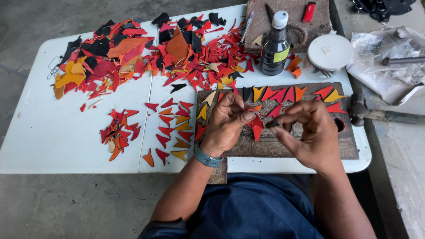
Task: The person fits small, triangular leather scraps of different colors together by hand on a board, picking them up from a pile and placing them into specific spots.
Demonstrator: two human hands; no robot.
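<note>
- Tabletop (66,137), white and folding, is seen from above, spread with cut leather pieces; grey floor is seen around it.
- Scrap heap (146,53) of red, orange, black and yellow offcuts is spread along the far edge of the tabletop.
- Brown work board (292,148) is laid at the near right of the tabletop; a row of red, orange and yellow triangles (283,94) is lined up along its far edge.
- Crumpled plastic sheet (389,57) is seen on the surface to the right, beyond the tabletop.
- Hammer (372,114) is laid at the right end of the board, its handle pointing right.
- Dark glass bottle (274,46) with a white cap is stood upright behind the board; a round white lid (330,52) is placed just beside it on the right.
- Sorted shapes (172,128) are set in two loose columns left of the board, with a smaller pile (118,132) further left.
- Left hand (226,124), with a grey-blue watch (207,157) on the wrist, is closed in a pinch on a small red leather piece (256,125), held just above the board.
- Right hand (310,132) is closed around a small dark tool (272,125), its tip brought against the red leather piece.
- Red lighter (309,11) is laid on a second brown board at the far edge.
</note>
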